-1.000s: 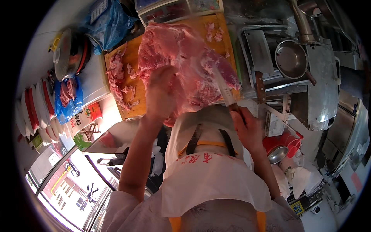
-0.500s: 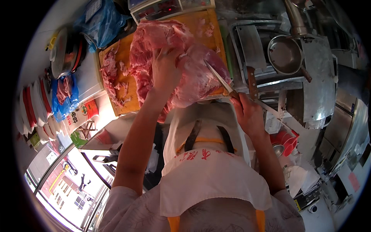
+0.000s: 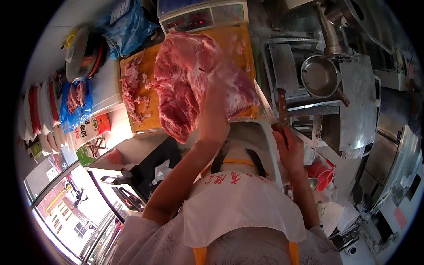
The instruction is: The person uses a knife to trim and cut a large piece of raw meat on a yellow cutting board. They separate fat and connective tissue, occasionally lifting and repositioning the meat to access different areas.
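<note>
A large slab of raw pink-red meat (image 3: 183, 84) lies on the orange-brown cutting board (image 3: 152, 53). My left hand (image 3: 214, 112) is against the slab's near right part; its fingers are smeared and partly hidden, so their grip is unclear. At the board's right edge, my right hand (image 3: 289, 148) is closed round the handle of a knife (image 3: 265, 104). The blade points away from me and up beside the slab, apart from my left hand. Pale meat trimmings (image 3: 131, 81) are strewn along the left side of the board.
Right of the board are a cleaver (image 3: 282, 106) with a wooden handle, a steel saucepan (image 3: 320, 77) and a metal grinder (image 3: 331, 37). A scale (image 3: 205, 17) stands behind the board. Blue plastic bags (image 3: 126, 35) and a lidded pan (image 3: 80, 55) are on the left.
My left hand has moved right and nearer, across the slab. The slab has shifted and turned somewhat. My right hand has drawn the knife off the meat to the right, its blade now more upright.
</note>
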`<move>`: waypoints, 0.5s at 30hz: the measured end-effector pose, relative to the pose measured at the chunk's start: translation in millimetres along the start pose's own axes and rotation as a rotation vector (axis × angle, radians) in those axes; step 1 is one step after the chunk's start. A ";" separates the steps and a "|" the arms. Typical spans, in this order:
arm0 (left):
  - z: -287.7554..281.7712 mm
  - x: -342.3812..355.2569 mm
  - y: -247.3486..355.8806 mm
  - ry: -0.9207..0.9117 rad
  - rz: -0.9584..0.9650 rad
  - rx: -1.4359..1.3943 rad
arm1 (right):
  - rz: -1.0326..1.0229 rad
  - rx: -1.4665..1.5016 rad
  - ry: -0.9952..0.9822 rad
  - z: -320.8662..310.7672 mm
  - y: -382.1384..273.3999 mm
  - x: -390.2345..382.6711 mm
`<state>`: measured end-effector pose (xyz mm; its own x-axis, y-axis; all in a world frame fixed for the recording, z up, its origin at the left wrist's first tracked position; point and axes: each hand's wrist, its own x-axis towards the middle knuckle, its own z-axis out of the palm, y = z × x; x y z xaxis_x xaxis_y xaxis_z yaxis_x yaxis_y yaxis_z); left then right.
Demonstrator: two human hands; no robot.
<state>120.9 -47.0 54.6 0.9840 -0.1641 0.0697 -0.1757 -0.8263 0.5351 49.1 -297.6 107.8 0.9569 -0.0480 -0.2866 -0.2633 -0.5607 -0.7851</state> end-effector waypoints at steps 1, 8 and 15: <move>0.8 -6.9 2.8 -0.008 -0.018 -0.062 | 0.001 -0.002 0.003 -0.9 0.8 -0.1; -37.6 -21.6 14.0 0.094 -0.049 -0.119 | -0.022 0.033 0.007 -4.0 -3.9 6.4; -20.9 -10.9 -7.5 0.053 -0.059 -0.107 | -0.053 0.039 -0.035 -3.9 -3.0 13.1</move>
<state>112.1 -27.7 67.5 0.9932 -0.0861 0.0783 -0.1162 -0.7709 0.6263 62.9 -299.8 108.6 0.9648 0.0103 -0.2627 -0.2178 -0.5286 -0.8205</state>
